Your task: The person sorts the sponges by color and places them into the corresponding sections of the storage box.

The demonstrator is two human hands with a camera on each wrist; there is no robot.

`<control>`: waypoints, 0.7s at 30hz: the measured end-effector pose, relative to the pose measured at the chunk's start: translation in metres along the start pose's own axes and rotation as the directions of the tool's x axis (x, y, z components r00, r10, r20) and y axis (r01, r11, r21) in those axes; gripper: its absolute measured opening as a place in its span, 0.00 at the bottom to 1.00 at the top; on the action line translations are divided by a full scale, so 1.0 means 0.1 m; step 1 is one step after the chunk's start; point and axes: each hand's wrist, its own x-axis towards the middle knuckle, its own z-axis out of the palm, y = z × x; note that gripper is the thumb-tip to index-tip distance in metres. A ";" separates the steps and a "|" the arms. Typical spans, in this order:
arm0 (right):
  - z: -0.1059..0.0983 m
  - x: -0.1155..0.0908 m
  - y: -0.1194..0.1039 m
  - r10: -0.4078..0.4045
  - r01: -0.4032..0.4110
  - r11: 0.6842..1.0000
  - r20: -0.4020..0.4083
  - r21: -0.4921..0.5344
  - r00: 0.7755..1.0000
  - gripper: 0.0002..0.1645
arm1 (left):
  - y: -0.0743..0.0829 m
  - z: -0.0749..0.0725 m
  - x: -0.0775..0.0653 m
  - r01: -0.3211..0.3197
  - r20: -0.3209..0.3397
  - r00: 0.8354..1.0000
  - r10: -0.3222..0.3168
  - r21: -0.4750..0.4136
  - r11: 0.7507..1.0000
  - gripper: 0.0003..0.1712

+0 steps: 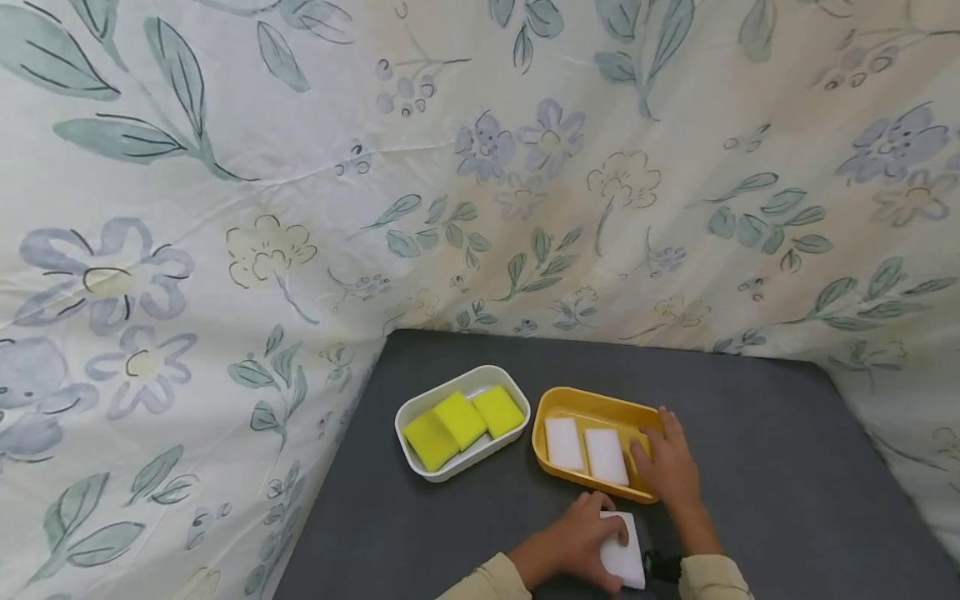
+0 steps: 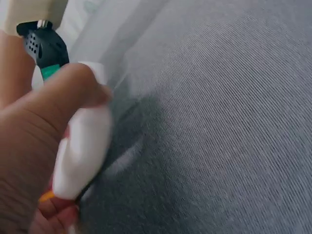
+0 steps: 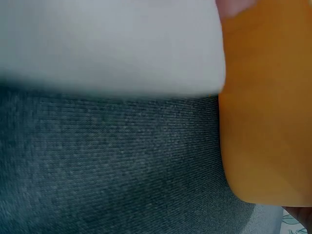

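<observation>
My left hand (image 1: 573,542) grips a white sponge (image 1: 626,562) just in front of the yellow tray (image 1: 562,398). In the left wrist view its thumb lies across the white sponge (image 2: 87,146), with other fingertips at the lower end. At the tray's right end, my right hand (image 1: 670,462) holds the rim, thumb on the inner side and fingers over the outside. Two more white sponges (image 1: 564,444) lie side by side inside this tray. The right wrist view is filled by the white sponge (image 3: 112,44) close up and the outer wall of the yellow tray (image 3: 265,122).
Left of the yellow tray stands a white tray (image 1: 487,375) with three yellow sponges (image 1: 460,421). Both trays rest on a dark grey cloth-covered table (image 1: 750,442). A floral curtain (image 1: 480,167) hangs behind and along the sides. A dark wrist device (image 2: 46,46) shows on the right arm.
</observation>
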 end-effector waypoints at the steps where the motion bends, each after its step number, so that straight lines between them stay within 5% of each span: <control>1: 0.00 0.01 0.01 -0.002 0.002 1.000 -0.001 0.000 1.000 0.24 | 0.00 -0.01 -0.01 0.005 0.008 1.000 -0.005 0.035 0.999 0.29; 7: 0.01 0.04 0.01 0.016 -0.016 1.000 0.013 0.000 1.000 0.24 | 0.04 -0.05 -0.05 0.004 0.074 0.997 -0.015 0.153 0.988 0.34; 11: 0.02 0.02 0.00 0.016 -0.016 1.000 0.006 0.003 1.000 0.24 | 0.06 -0.11 -0.07 -0.018 0.077 0.997 0.019 -0.015 1.000 0.34; 15: -0.01 0.00 -0.01 0.002 -0.002 1.000 -0.018 0.008 1.000 0.23 | 0.07 -0.23 -0.07 -0.015 0.038 0.999 0.024 -0.207 0.978 0.34; 21: -0.01 0.00 -0.01 -0.045 0.045 0.999 -0.046 0.005 0.998 0.22 | 0.05 -0.44 0.01 0.012 -0.009 1.000 -0.015 -0.250 0.968 0.35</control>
